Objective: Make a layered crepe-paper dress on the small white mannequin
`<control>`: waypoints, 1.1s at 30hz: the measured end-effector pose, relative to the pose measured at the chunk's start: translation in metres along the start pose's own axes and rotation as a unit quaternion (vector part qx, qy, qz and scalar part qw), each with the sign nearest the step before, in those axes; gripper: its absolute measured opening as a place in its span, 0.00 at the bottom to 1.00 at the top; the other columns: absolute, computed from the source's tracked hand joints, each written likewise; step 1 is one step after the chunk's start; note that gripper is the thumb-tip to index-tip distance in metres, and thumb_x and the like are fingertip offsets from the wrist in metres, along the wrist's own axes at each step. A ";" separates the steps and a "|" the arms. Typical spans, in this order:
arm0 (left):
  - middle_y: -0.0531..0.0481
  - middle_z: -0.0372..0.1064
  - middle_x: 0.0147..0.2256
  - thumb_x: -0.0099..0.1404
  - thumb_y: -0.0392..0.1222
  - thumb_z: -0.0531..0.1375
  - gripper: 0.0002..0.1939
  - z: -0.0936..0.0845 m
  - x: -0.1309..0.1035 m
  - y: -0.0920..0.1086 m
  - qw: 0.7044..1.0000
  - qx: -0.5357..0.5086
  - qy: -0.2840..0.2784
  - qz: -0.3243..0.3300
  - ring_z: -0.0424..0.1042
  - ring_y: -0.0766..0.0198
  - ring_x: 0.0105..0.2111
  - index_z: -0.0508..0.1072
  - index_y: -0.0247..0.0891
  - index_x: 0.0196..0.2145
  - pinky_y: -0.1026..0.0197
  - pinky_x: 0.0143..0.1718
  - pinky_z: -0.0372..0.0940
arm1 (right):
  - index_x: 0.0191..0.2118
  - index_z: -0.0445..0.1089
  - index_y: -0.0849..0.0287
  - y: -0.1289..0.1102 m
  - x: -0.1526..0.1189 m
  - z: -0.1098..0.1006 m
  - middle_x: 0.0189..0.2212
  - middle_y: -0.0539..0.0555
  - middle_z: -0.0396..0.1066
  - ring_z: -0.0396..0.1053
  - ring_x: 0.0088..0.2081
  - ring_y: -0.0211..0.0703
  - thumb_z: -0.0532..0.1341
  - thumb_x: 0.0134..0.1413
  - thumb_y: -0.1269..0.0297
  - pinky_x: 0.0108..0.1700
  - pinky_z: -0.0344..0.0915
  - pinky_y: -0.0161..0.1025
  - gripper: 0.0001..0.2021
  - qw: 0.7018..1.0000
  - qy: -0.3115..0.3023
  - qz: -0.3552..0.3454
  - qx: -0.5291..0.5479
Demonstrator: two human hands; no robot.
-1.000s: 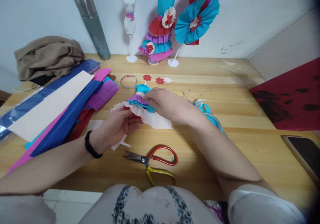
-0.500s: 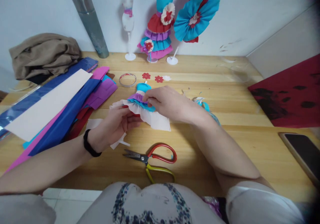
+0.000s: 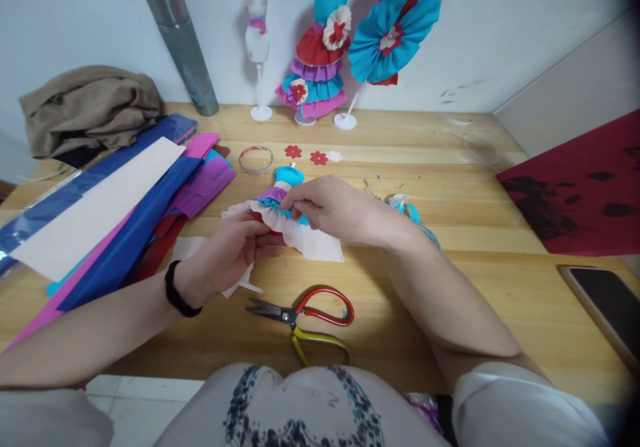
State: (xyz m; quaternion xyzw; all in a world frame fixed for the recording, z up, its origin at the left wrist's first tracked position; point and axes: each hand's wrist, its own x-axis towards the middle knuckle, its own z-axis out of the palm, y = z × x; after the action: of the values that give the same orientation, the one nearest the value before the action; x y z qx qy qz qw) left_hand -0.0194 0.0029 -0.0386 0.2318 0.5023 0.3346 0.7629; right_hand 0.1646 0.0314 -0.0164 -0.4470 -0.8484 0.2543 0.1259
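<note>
Left hand (image 3: pixel 230 254) clamped on the lower layers of a small ruffled dress (image 3: pixel 289 175), thumb above and fingers beneath, the person has the right hand (image 3: pixel 335 210) at its ruffles; whether those fingertips pinch cannot be told. The dress is near the middle of the wooden surface (image 3: pixel 525 287), turquoise bodice pointing away, white ruffle (image 3: pixel 313 242) spread below. Scissors (image 3: pixel 287 316) lie nearer the person.

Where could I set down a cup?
Bare wood shows between the right forearm and the phone, and between the blue scraps and the red sheet. It's crowded at left, with papers and cloth, and around the dress.
</note>
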 end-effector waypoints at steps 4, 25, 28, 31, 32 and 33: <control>0.46 0.78 0.31 0.62 0.21 0.55 0.12 -0.002 -0.003 -0.001 1.000 0.006 -0.008 0.013 0.80 0.62 0.27 0.73 0.33 0.35 0.66 0.25 0.75 | 0.48 0.77 0.54 -0.004 0.002 0.001 0.46 0.57 0.80 0.75 0.45 0.52 0.53 0.63 0.73 0.43 0.65 0.43 0.17 0.999 -0.012 0.037 -0.016; 0.45 0.76 0.28 0.66 0.23 0.53 0.12 -0.005 -0.001 0.003 1.000 0.002 -0.023 0.016 0.78 0.64 0.26 0.75 0.29 0.32 0.69 0.24 0.73 | 0.42 0.77 0.59 0.003 0.002 -0.006 0.33 0.54 0.77 0.70 0.32 0.42 0.52 0.62 0.74 0.35 0.63 0.37 0.15 0.997 -0.048 0.039 0.046; 0.44 0.77 0.29 0.64 0.22 0.54 0.12 -0.007 -0.001 0.005 0.999 0.017 -0.031 0.025 0.78 0.65 0.26 0.76 0.29 0.32 0.70 0.26 0.74 | 0.41 0.76 0.61 0.007 0.002 -0.009 0.32 0.54 0.77 0.69 0.29 0.39 0.52 0.61 0.75 0.34 0.62 0.36 0.14 0.995 -0.037 0.051 0.075; 0.43 0.78 0.30 0.62 0.23 0.57 0.10 -0.013 -0.002 0.006 0.996 0.068 -0.055 0.028 0.79 0.65 0.27 0.77 0.29 0.33 0.70 0.26 0.73 | 0.42 0.75 0.64 0.010 -0.001 -0.015 0.32 0.55 0.78 0.69 0.30 0.39 0.52 0.60 0.77 0.36 0.63 0.36 0.15 0.994 0.000 0.066 0.087; 0.43 0.78 0.31 0.60 0.24 0.59 0.08 -0.016 -0.003 0.006 0.993 0.088 -0.067 0.028 0.78 0.65 0.27 0.78 0.29 0.34 0.70 0.26 0.72 | 0.42 0.75 0.65 0.011 -0.002 -0.017 0.32 0.55 0.78 0.69 0.31 0.39 0.52 0.60 0.77 0.37 0.63 0.36 0.14 0.994 0.008 0.065 0.084; 0.43 0.78 0.31 0.59 0.26 0.60 0.07 -0.018 -0.003 0.006 0.990 0.113 -0.081 0.028 0.77 0.66 0.25 0.78 0.30 0.34 0.70 0.24 0.71 | 0.41 0.75 0.65 0.011 -0.003 -0.019 0.32 0.55 0.77 0.69 0.31 0.39 0.52 0.60 0.78 0.38 0.63 0.36 0.14 0.995 0.017 0.064 0.080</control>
State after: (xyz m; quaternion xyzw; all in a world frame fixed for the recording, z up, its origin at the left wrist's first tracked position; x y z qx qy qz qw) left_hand -0.0390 0.0047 -0.0396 0.3567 0.4668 0.2769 0.7604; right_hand 0.1821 0.0405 -0.0068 -0.4929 -0.7927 0.3218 0.1589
